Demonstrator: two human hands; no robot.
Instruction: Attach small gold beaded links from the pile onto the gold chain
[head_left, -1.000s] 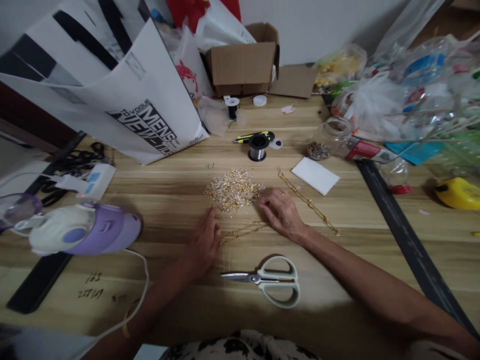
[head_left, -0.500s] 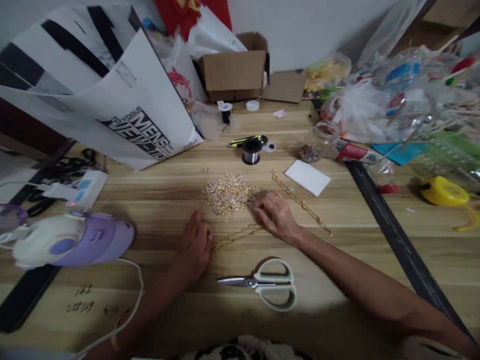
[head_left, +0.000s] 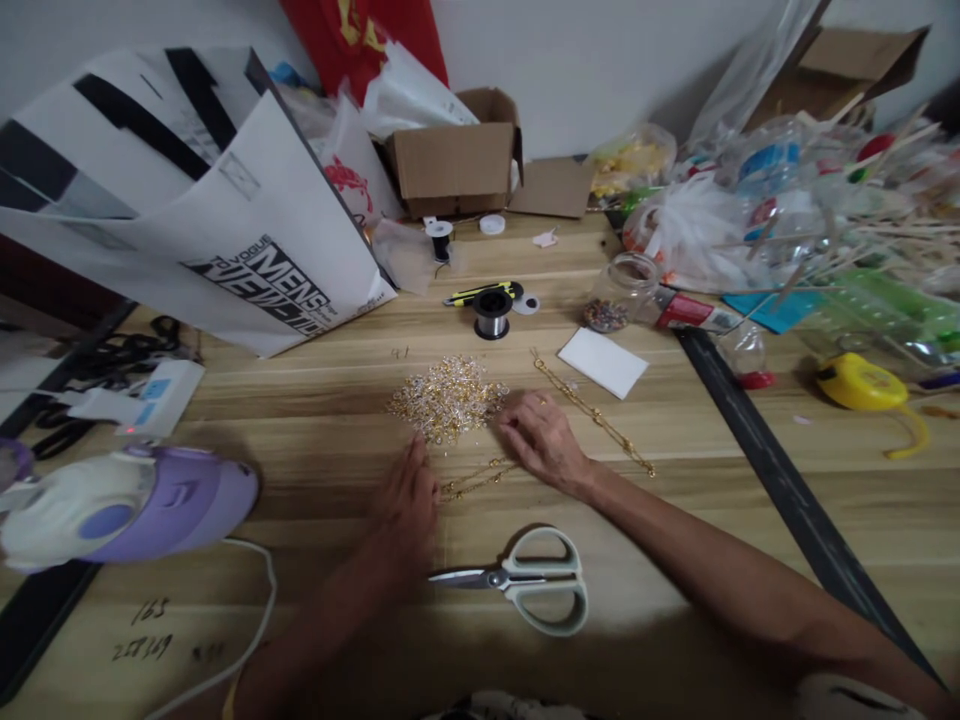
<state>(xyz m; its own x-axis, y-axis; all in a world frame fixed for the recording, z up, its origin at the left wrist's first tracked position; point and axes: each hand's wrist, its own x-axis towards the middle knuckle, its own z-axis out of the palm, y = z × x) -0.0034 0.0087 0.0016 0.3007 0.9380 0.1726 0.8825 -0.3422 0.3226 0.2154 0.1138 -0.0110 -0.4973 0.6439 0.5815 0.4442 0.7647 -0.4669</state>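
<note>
On the wooden table (head_left: 337,400), the heap of small gold and clear pieces (head_left: 446,395) lies just beyond the left hand (head_left: 405,495), whose fingers are kept together, and beside the curled fingers of the right hand (head_left: 547,440); whether either hand clamps something, I cannot tell. A gold chain (head_left: 472,482) runs between the hands, while the scissors (head_left: 517,578) occupy the near space between both forearms. A second chain (head_left: 592,412) lies right of the right hand, near a white pad (head_left: 604,362), and a wire spool (head_left: 492,314) stands behind the heap.
</note>
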